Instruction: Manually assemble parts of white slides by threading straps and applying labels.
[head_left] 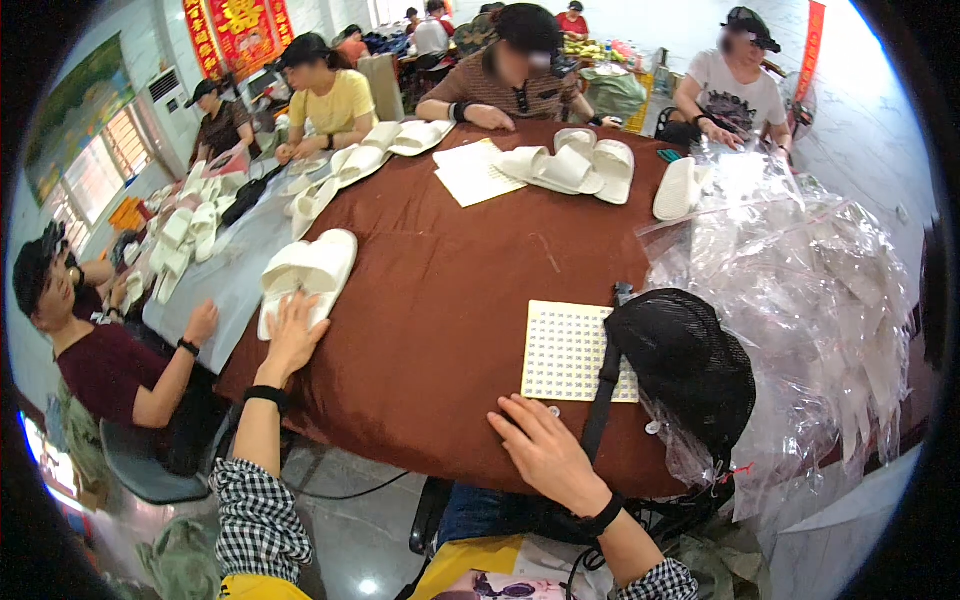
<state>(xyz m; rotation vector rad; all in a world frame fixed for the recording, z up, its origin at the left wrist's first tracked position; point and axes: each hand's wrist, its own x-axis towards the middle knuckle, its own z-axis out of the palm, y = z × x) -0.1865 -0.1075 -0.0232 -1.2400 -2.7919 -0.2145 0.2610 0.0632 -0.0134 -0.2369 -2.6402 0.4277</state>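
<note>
A pair of white slide slippers (308,272) lies on the left part of the brown cloth-covered table (450,290). My left hand (292,335) reaches onto the near end of the pair, its fingers apart and resting on the footbed. Whether something small lies under those fingertips I cannot tell. At the table's near edge, my right hand (550,450) rests on the cloth with fingers stretched out and nothing in it. Just beyond it is a sheet of small printed stickers (565,350), partly covered by a black mesh cap (685,370) and its strap.
Clear plastic bags (790,310) are heaped along the right side. More white slippers (570,168) and paper sheets (475,172) lie at the far side. Slippers (185,235) are piled on the left table. Several people sit around, one (130,375) close on my left.
</note>
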